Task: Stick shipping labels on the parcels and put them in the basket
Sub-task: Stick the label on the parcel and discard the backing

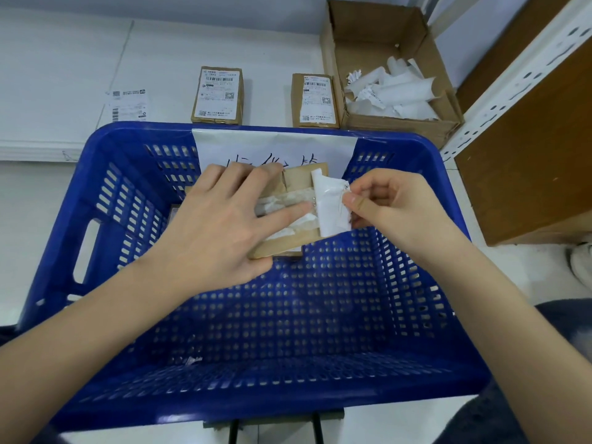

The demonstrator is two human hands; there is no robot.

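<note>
Over the blue plastic basket [105,174] I hold a brown cardboard parcel [296,179]. My left hand [221,219] lies flat across its top with straight fingers, the thumb at its near edge. My right hand [381,200] pinches the edge of a white label sheet [328,206] that curls up from the parcel's right end. Two labelled brown parcels [217,96] [315,100] lie on the white surface behind the basket. A loose shipping label [128,104] lies to their left.
An open cardboard box [384,24] holding several curled white backing papers stands at the back right. A white paper sign with handwriting [275,145] hangs on the basket's far wall. A white metal rack post [512,75] and brown board stand at the right.
</note>
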